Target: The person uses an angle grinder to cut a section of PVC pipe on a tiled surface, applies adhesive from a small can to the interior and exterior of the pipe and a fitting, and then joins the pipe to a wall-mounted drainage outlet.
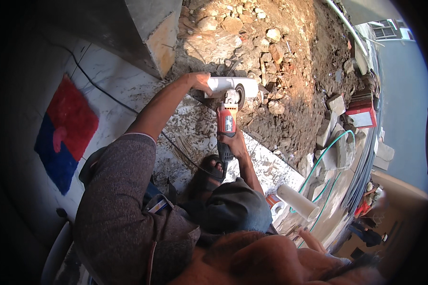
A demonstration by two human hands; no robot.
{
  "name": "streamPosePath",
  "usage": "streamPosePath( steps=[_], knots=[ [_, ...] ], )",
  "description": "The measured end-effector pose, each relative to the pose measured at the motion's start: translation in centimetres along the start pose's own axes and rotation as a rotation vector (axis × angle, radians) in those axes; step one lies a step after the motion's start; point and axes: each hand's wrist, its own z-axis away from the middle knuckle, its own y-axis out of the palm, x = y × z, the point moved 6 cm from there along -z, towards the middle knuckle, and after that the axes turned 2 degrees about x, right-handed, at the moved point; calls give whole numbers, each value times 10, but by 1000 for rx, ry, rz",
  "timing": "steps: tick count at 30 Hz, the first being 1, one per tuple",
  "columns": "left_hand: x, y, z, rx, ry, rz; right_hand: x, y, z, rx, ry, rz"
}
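My left hand [199, 81] reaches forward and grips one end of a short white plastic pipe [233, 85], which lies crosswise over the edge of a white marble slab [190, 128]. My right hand [234, 142] holds the dark rear handle of a red angle grinder [227, 118]. The grinder points away from me, and its disc [240, 96] sits against the pipe just right of my left hand. My sandalled foot [209, 172] rests on the slab behind the grinder, next to my bent knee [235, 209].
Loose stones and brown soil [271, 42] fill the ground beyond the slab. A second white pipe piece [297, 202] lies at the right, near a green hose [328, 152] and a red box [361, 114]. A red-and-blue mat [64, 130] and a black cable [104, 90] lie at the left.
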Motion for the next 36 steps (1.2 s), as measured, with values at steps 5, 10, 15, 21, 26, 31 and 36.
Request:
streamPosePath(
  steps=[5, 10, 15, 21, 26, 31, 36],
  knots=[
    [11, 10, -7, 120, 2, 5, 9, -3, 26, -10, 14, -87],
    [-14, -13, 25, -215, 119, 47, 19, -29, 34, -49, -16, -105],
    [-40, 20, 44, -613, 256, -571, 14, -38, 30, -134, -106, -86],
    [-45, 30, 10, -313, -11, -366, 41, -23, 17, -56, -11, -28],
    [-23, 41, -2, -224, -52, -338, 39, -10, -13, -5, -65, -67],
    [15, 47, -22, -231, 133, -328, 34, -2, -29, -69, -86, 138],
    [-19, 52, -10, -243, 229, -473, 32, -12, -23, -61, -62, 74]
  ],
)
